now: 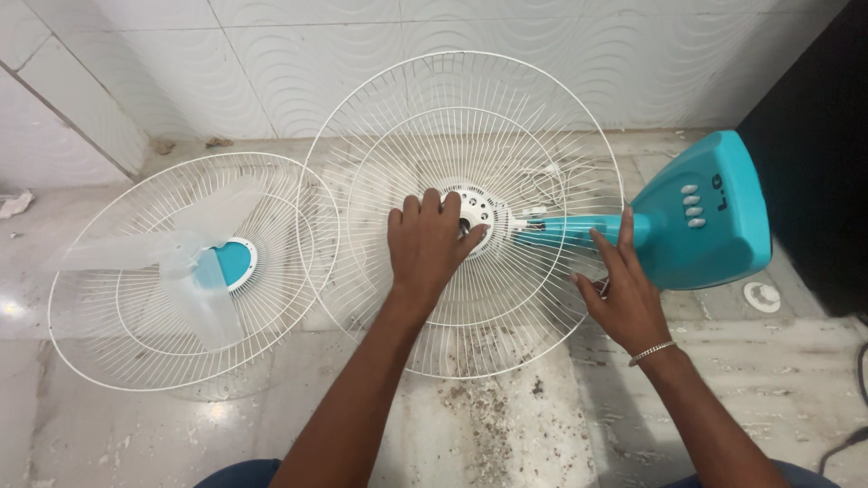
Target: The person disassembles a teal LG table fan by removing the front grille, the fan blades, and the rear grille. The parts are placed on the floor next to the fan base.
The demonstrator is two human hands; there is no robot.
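Observation:
A white wire rear fan grille (533, 108) stands tilted on the floor, mounted on a teal fan body (714, 212) lying on its side. My left hand (429, 244) is pressed over the grille's hub, fingers curled at the white centre ring (477, 210). My right hand (619, 294) rests with spread fingers on the teal neck (565, 230) behind the grille. To the left lies the front grille (108, 334) with a teal centre cap (233, 262), and a clear fan blade (194, 289) lies on it.
Dust and dark debris (493, 411) are scattered on the marble floor in front of me. A white tiled wall (271, 63) runs behind. A small white round part (761, 295) lies right of the fan body. A dark panel (814, 136) and a cable (854, 434) are at the right.

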